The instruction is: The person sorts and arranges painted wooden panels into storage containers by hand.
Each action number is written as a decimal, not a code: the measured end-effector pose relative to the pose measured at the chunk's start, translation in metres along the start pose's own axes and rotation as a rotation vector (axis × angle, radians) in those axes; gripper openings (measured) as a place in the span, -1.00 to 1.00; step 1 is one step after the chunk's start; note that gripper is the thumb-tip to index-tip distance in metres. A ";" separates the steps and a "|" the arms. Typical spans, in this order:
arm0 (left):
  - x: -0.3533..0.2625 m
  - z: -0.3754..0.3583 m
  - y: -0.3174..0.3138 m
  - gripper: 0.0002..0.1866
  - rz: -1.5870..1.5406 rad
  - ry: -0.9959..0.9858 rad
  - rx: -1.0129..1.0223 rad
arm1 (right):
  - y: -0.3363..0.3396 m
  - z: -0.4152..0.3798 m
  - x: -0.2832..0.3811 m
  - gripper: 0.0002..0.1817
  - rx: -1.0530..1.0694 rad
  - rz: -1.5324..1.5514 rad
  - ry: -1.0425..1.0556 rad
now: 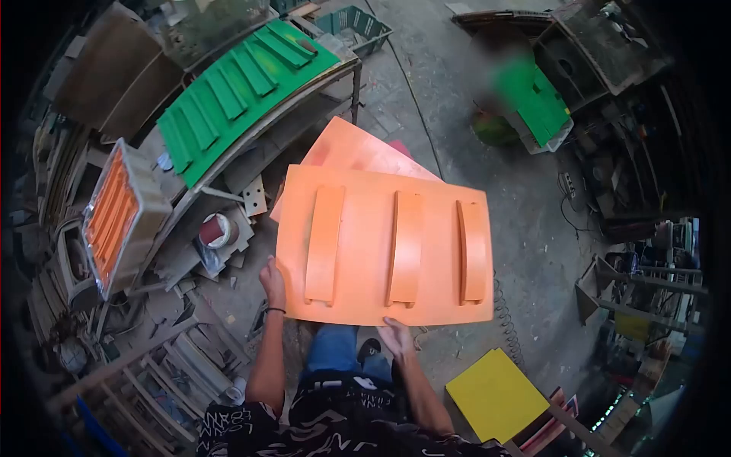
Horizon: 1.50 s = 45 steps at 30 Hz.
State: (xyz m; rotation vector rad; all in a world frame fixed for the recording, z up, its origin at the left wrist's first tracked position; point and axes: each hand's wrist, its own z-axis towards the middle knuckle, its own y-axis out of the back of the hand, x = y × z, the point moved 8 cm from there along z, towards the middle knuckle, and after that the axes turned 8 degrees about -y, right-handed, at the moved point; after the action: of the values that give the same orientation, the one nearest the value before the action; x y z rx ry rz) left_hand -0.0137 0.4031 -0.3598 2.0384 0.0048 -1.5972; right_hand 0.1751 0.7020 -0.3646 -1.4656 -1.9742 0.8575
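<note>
An orange panel (pixel 362 244) with three raised curved strips spans the middle of the view, in front of my body. My left hand (pixel 272 283) grips its lower left edge, fingers passing underneath. At the bottom edge, right of centre, my right hand (pixel 397 336) holds the panel with the thumb near the rim and the other fingers partly hidden. Behind and partly beneath it shows a second, paler orange panel (pixel 358 148), turned at an angle.
Green slatted panel (pixel 244 95) on a workbench, upper left. Orange-slatted box (pixel 114 217) at left. White bucket (pixel 217 231) below the bench. Yellow board (pixel 496 396) at lower right. Green crate (pixel 354 30) at top. Blurred co-worker (pixel 499 72) beside a green piece (pixel 547 110).
</note>
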 end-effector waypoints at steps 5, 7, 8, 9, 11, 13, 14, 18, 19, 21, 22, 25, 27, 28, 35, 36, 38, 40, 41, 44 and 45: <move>0.002 0.113 -0.066 -0.50 0.067 -0.043 0.082 | 0.006 0.099 -0.024 -0.38 -0.138 0.219 -0.069; 0.011 0.140 -0.078 -0.51 0.052 -0.021 0.070 | 0.000 0.120 -0.025 -0.44 -0.143 0.246 -0.054; 0.017 0.149 -0.085 -0.51 0.019 -0.008 0.088 | -0.001 0.131 -0.022 -0.45 -0.157 0.235 -0.049; 0.020 0.157 -0.091 -0.52 -0.013 0.004 0.108 | -0.003 0.141 -0.018 -0.46 -0.170 0.225 -0.042; 0.035 0.172 -0.102 -0.53 0.017 0.053 0.134 | 0.000 0.164 -0.012 -0.51 -0.180 0.209 -0.069; 0.042 0.192 -0.112 -0.52 0.064 -0.036 0.068 | 0.006 0.184 -0.011 -0.59 -0.255 0.214 -0.122; 0.043 0.199 -0.118 -0.52 0.077 -0.025 0.078 | 0.009 0.190 -0.011 -0.59 -0.271 0.225 -0.124; 0.019 0.204 -0.150 -0.58 0.466 -0.147 0.273 | 0.035 0.200 -0.010 -0.71 -0.304 0.205 -0.135; 0.009 0.208 -0.158 -0.60 0.575 -0.243 0.303 | 0.034 0.203 -0.009 -0.77 -0.295 0.199 -0.135; 0.007 0.208 -0.159 -0.69 0.647 -0.193 0.309 | 0.014 0.196 0.000 -0.80 -0.350 0.054 -0.244; 0.011 0.204 -0.157 -0.72 0.646 -0.150 0.297 | 0.006 0.182 0.003 -0.83 -0.430 -0.095 -0.364; 0.030 0.189 -0.154 -0.75 0.642 -0.125 0.272 | 0.021 0.157 0.046 -0.86 -0.536 -0.747 -0.432; 0.018 0.178 -0.138 -0.69 0.649 -0.254 0.175 | 0.010 0.133 0.134 -0.91 -0.724 -1.079 0.310; 0.009 0.169 -0.126 -0.68 0.664 -0.277 0.105 | -0.020 0.108 0.180 -0.92 -0.920 -1.362 0.678; 0.007 0.061 -0.047 -0.82 0.570 -0.276 0.286 | -0.049 0.117 0.293 0.06 -1.357 -1.878 0.684; 0.009 0.035 -0.030 -0.79 0.560 -0.329 0.263 | -0.045 0.123 0.295 0.09 -1.319 -1.860 0.558; 0.018 -0.023 0.000 -0.66 0.589 0.122 0.440 | -0.033 0.136 0.293 0.13 -1.220 -1.784 0.389; 0.088 -0.079 0.030 -0.62 0.418 0.156 0.517 | -0.025 0.143 0.297 0.14 -1.153 -1.739 0.329; 0.118 -0.111 0.047 -0.61 0.429 0.272 0.605 | -0.029 0.144 0.294 0.14 -1.145 -1.746 0.313; 0.104 -0.176 0.078 -0.67 0.600 0.285 0.664 | -0.039 0.137 0.291 0.15 -1.151 -1.733 0.402; 0.093 -0.187 0.085 -0.68 0.612 0.229 0.669 | -0.042 0.132 0.289 0.13 -1.170 -1.691 0.418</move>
State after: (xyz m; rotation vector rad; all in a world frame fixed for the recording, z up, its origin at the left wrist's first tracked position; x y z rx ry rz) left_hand 0.2095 0.3786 -0.3810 2.3531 -1.0866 -1.0384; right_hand -0.0258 0.9476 -0.4070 0.1581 -2.3558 -1.3138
